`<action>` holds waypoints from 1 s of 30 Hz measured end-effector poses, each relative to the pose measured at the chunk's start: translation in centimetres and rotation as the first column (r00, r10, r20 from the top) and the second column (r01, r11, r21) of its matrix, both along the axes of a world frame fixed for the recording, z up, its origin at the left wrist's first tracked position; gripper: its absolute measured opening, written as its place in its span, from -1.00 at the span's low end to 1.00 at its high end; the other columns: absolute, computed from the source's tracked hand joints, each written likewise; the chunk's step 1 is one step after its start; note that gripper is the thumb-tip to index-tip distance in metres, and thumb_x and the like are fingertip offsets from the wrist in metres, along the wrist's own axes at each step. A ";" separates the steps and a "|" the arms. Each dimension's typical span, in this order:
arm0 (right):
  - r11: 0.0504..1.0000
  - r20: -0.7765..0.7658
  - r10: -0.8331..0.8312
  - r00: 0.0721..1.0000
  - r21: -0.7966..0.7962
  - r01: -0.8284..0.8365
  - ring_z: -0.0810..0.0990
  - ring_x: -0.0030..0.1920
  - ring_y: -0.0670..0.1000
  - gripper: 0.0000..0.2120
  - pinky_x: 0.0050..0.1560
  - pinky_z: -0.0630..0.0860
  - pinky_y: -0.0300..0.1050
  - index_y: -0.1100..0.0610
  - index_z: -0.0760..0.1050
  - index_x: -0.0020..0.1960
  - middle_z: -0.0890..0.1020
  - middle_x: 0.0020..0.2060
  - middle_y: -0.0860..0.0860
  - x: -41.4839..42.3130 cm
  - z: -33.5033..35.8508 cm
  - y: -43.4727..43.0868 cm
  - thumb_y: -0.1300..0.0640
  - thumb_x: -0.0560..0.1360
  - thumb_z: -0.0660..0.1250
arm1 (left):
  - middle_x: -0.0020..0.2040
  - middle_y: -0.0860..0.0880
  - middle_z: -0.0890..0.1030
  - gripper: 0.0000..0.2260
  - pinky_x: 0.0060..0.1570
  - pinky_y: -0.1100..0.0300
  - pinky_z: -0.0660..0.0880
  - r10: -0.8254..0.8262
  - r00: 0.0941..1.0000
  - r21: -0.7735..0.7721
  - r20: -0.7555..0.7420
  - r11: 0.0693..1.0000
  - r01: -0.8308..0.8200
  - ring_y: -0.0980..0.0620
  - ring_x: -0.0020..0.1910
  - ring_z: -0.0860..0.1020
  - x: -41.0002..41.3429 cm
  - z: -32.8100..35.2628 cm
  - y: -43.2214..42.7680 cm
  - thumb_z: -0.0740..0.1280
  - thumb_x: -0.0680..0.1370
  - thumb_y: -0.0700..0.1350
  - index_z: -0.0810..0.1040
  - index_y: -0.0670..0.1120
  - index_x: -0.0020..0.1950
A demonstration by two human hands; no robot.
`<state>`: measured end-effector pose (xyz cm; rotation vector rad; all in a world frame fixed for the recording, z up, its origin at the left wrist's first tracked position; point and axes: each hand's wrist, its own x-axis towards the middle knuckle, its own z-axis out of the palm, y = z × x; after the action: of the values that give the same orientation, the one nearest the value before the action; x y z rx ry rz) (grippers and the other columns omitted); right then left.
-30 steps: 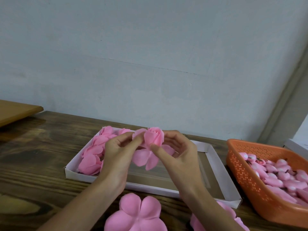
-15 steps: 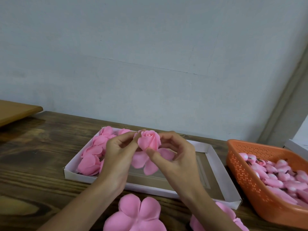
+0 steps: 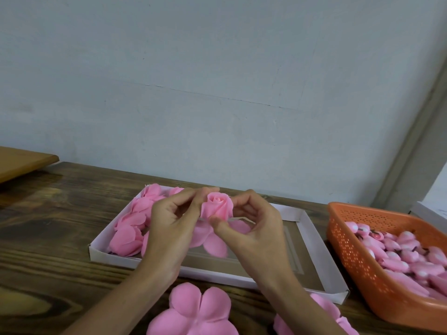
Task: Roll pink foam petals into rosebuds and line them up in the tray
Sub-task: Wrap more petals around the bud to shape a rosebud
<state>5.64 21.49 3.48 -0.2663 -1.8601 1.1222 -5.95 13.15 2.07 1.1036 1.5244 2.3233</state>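
Several finished rosebuds (image 3: 130, 228) are lying crowded in the left end of the white tray (image 3: 312, 228), which is sitting on the dark wooden bench (image 3: 48, 226). Just right of them, my left grip (image 3: 167, 228) is pinching narrow, with thumb and forefinger closing on the left side of the half-made rosebud (image 3: 217, 205) that I am holding above the tray's middle. Its centre is looking tightly wound, while a few loose petals (image 3: 212, 243) are hanging open below it, not yet wrapped. My right grip (image 3: 254, 228) is curling round the other side, the thumb pressing at the bud's base and the fingers cupping behind it.

I am judging myself midway through rolling this bud: the core is done and the outer layer is waiting. Next I am expecting to draw the hanging petals up round the core one at a time, pinching the base so the roll is not springing open, since foam like this is likely pushing back. After that the bud is going beside the finished ones, where the tray's floor is showing bare toward the right.

Flat petal pieces (image 3: 193, 313) are lying on the bench nearer me. An orange basket (image 3: 343, 228) of small pink pieces (image 3: 399, 252) is standing at the far right, just beside the tray.
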 end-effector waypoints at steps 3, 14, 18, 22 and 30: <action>0.998 -0.020 0.018 1.000 -0.068 -0.020 0.74 -0.09 0.07 -0.86 -0.07 0.67 0.01 0.11 0.61 -0.16 0.74 -0.19 0.04 0.0 0.2 0.2 0.24 0.34 0.54 | -0.02 -0.05 0.75 -0.75 -0.03 -0.02 0.66 -0.024 0.997 0.048 0.074 0.999 0.021 -0.06 0.02 0.72 0.0 0.1 0.0 0.41 0.50 0.11 0.76 0.02 0.04; 0.922 -0.198 -0.109 0.974 -0.387 0.025 0.67 -0.30 -0.07 -0.87 -0.30 0.57 -0.28 0.21 0.59 -0.15 0.72 -0.25 0.08 0.6 0.9 1.6 0.33 0.43 0.53 | 0.10 -0.26 0.72 -0.66 0.05 0.08 0.66 -0.405 0.872 -0.055 0.274 0.899 0.434 -0.23 0.14 0.68 -1.7 -1.1 0.8 0.59 0.38 -0.12 0.73 -0.20 0.11; 0.927 -0.167 -0.065 0.984 -0.376 -0.003 0.76 -0.13 0.02 -0.73 -0.19 0.66 -0.18 0.02 0.61 0.02 0.77 -0.12 0.07 0.5 0.8 1.6 0.30 0.44 0.55 | 0.02 -0.30 0.72 -0.69 -0.02 0.10 0.66 -0.359 0.837 0.045 0.413 0.926 0.374 -0.18 0.01 0.70 -1.5 -1.3 1.1 0.57 0.34 -0.05 0.75 -0.22 -0.02; 0.957 -0.116 0.027 0.993 -0.285 -0.059 0.76 -0.01 0.10 -0.67 0.00 0.70 -0.05 0.05 0.66 0.13 0.77 -0.05 0.07 0.6 1.1 1.5 0.35 0.45 0.54 | -0.02 -0.27 0.72 -0.81 -0.07 0.12 0.65 -0.269 0.882 0.071 0.386 0.962 0.263 -0.14 -0.05 0.71 -1.1 -1.0 0.9 0.53 0.44 -0.07 0.74 -0.18 -0.07; 0.979 -0.054 0.159 0.986 -0.118 -0.164 0.73 -0.03 0.01 -0.74 -0.07 0.65 -0.18 0.10 0.67 -0.02 0.75 -0.08 0.02 0.6 1.2 1.2 0.42 0.44 0.52 | -0.13 -0.33 0.68 -0.89 -0.48 0.32 0.44 -0.072 0.926 0.043 0.370 0.997 0.060 -0.07 -0.25 0.64 -0.6 -0.9 0.8 0.40 0.57 -0.23 0.66 -0.28 -0.03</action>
<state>6.28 22.74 4.68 -0.1602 -1.8010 1.3455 -6.59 13.92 1.15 0.6541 1.2924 2.3468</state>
